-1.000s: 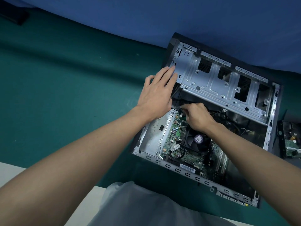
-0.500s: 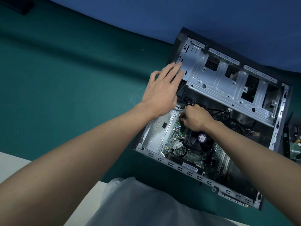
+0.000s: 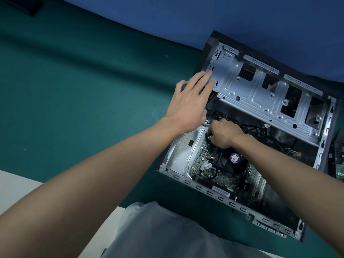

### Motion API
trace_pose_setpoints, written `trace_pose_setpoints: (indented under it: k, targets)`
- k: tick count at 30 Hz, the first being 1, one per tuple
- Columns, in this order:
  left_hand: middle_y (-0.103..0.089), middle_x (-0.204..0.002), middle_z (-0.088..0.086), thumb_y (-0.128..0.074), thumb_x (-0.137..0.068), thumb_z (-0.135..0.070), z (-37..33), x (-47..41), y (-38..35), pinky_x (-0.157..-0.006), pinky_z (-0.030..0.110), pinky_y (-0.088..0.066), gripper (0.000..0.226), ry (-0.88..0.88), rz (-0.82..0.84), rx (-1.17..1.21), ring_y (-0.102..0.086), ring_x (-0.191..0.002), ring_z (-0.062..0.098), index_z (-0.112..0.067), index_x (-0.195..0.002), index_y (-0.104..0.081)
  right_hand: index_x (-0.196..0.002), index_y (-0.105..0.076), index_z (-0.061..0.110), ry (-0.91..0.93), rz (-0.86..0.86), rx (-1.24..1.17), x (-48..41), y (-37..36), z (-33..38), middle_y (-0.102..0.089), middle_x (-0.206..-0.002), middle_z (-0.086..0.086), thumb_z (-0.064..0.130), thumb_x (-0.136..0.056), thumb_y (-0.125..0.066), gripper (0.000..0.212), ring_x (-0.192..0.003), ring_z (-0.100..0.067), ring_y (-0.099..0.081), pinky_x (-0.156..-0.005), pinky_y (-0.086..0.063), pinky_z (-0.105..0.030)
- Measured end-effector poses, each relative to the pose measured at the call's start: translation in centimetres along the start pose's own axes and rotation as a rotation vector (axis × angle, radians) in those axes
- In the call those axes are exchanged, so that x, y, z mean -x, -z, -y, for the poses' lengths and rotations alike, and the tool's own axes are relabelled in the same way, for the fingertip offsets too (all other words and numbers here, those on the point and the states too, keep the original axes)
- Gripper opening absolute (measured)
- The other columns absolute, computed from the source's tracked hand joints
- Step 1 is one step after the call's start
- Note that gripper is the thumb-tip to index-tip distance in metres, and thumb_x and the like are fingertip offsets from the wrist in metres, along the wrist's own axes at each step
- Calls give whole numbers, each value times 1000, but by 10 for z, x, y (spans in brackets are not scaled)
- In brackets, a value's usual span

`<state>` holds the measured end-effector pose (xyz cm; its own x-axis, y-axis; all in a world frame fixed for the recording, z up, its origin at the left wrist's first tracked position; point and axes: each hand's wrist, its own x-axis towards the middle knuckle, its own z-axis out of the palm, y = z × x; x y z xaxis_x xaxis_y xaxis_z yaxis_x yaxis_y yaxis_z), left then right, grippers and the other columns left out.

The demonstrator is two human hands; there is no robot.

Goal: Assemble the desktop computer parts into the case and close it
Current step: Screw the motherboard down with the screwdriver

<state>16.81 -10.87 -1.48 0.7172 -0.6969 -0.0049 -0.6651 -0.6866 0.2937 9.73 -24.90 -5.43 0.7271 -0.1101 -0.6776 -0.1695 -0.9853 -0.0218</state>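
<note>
The open computer case lies on its side on the green table, with its silver drive cage at the top. Inside are the green motherboard and a black CPU fan. My left hand rests flat with straight fingers on the case's left edge and the corner of the drive cage. My right hand is curled over the upper left part of the motherboard, fingers pinched on a black cable or its plug; the fingertips are hidden.
A green mat covers the table left of the case. A blue backdrop rises behind. Another board in a dark frame lies at the right edge. A dark object sits far top left. My light clothing is at the bottom.
My right hand has curled tighter and shifted a little left over the motherboard's upper edge. My left hand stays on the case. The view has shifted slightly.
</note>
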Motion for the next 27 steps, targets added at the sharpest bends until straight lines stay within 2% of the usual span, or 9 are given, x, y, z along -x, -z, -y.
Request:
trace_pose_setpoints:
  k: [6,10,13,17,19,21,22,27]
  targets:
    - [-15,-161,1,-54,-82,-18,0,0,0,-108,37,-19,70,-1,-2,-3,-11,-147,17,-13,-147,-30,-107,-61,15,4,1,-2,0,-1,0,-58,-111,-12,16,-82,-56,26,-101,-34,-57,-77,-44,-35]
    - [-14,-161,1,-54,-82,-17,-1,0,1,-109,37,-19,70,-2,-1,-3,-10,-147,16,-14,-148,-30,-93,-57,12,13,-35,10,1,-6,0,-60,-107,-15,13,-80,-51,15,-98,-36,-58,-71,-41,-35]
    - [-14,-161,0,-54,-83,-17,-1,0,2,-109,37,-19,70,-1,2,-2,-9,-147,16,-14,-148,-29,-109,-62,15,-11,-20,-31,0,-8,-2,-59,-112,-14,18,-83,-53,27,-104,-35,-56,-80,-45,-38]
    - [-13,-162,0,-54,-82,-17,-1,1,2,-109,37,-18,70,3,5,-2,-9,-147,15,-15,-148,-29,-111,-62,15,-17,2,-50,-1,-6,-1,-60,-114,-14,17,-82,-56,30,-106,-36,-56,-86,-48,-40]
    - [-13,-162,0,-54,-82,-17,-1,1,2,-109,37,-19,70,4,7,-3,-9,-147,15,-15,-148,-29,-102,-62,12,-3,0,-40,-1,-5,1,-59,-112,-16,15,-80,-54,24,-104,-37,-56,-83,-47,-39]
    - [-13,-162,0,-54,-82,-17,-1,1,2,-109,37,-19,70,6,7,-2,-9,-147,16,-15,-148,-29,-85,-53,14,14,4,-32,-1,-4,3,-57,-109,-18,15,-79,-54,6,-103,-37,-56,-78,-44,-37]
    - [-13,-162,0,-54,-82,-17,-1,1,2,-109,37,-19,70,7,8,-2,-9,-147,16,-15,-148,-29,-81,-49,17,20,2,-36,0,-3,4,-57,-108,-19,15,-79,-53,5,-102,-38,-56,-76,-44,-36]
    - [-14,-161,0,-55,-82,-17,0,1,1,-109,37,-19,70,4,3,3,-10,-147,16,-14,-148,-29,-84,-56,11,1,-20,-105,-1,-3,2,-60,-103,-18,10,-79,-55,5,-90,-35,-57,-77,-49,-35]
